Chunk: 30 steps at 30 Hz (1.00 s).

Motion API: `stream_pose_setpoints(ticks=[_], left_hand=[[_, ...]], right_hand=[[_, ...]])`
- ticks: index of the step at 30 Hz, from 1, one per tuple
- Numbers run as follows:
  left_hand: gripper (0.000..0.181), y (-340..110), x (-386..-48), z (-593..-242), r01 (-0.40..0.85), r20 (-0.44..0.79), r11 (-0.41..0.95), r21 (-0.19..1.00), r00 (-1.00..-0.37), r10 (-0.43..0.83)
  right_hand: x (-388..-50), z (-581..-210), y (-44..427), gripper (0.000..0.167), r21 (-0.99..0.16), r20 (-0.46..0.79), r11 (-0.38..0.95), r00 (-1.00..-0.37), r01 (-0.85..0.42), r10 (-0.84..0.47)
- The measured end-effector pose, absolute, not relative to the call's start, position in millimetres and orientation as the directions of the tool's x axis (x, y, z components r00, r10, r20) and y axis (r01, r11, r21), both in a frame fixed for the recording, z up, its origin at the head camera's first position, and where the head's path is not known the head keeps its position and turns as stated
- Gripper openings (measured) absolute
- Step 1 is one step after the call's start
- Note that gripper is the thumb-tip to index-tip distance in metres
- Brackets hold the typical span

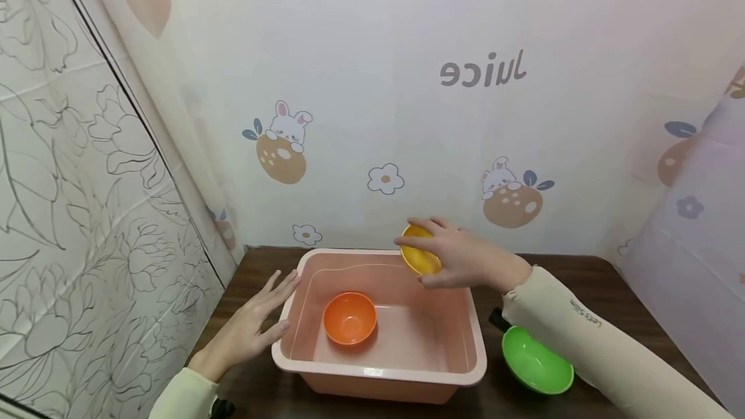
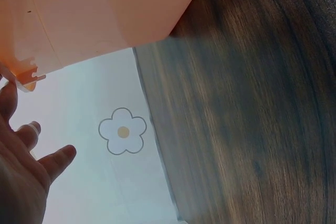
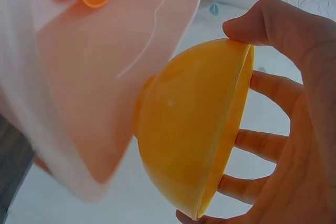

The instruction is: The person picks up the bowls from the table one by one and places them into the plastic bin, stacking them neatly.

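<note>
Over the back right rim of the pink basin point(image 1: 378, 372), my right hand point(image 1: 460, 256) grips a yellow bowl point(image 1: 420, 258) by its rim. In the right wrist view the yellow bowl point(image 3: 184, 129) is tilted on its side, thumb on one edge of the rim and fingers point(image 3: 262, 145) spread across its mouth. An orange bowl point(image 1: 350, 319) sits inside the basin on the left. My left hand point(image 1: 247, 325) rests at the basin's left rim with its fingers spread; the left wrist view shows the hand point(image 2: 23, 166) beside the basin wall point(image 2: 94, 14).
A green bowl point(image 1: 537, 361) lies on the dark wooden table point(image 1: 588, 290) to the right of the basin, under my right forearm. A small black object point(image 1: 498, 320) is next to it. A patterned cloth wall point(image 1: 349, 83) stands behind the table.
</note>
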<state>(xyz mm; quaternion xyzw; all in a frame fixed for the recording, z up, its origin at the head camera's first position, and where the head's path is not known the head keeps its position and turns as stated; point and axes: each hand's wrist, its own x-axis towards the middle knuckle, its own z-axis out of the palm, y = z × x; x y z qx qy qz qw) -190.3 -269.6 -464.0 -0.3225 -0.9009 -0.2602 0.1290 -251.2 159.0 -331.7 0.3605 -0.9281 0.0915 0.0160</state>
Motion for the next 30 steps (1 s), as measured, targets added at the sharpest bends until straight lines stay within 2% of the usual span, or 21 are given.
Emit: stream_pose_setpoints(ticks=[20,30], left_hand=[[0.072,-272.3,-190.3,-465.8,0.645,0.406,0.663,0.379,-0.76,0.508],[0.072,-270.5,-190.0,-465.4,0.64,0.395,0.665,0.386,-0.766,0.507]], right_hand=[[-245.0,-344.7,113.8,0.068,-0.252,0.015,0.662,-0.687,-0.706,-0.727],[-244.1,-353.4,96.1,0.068,-0.224,0.002,0.626,-0.643,-0.747,-0.766]])
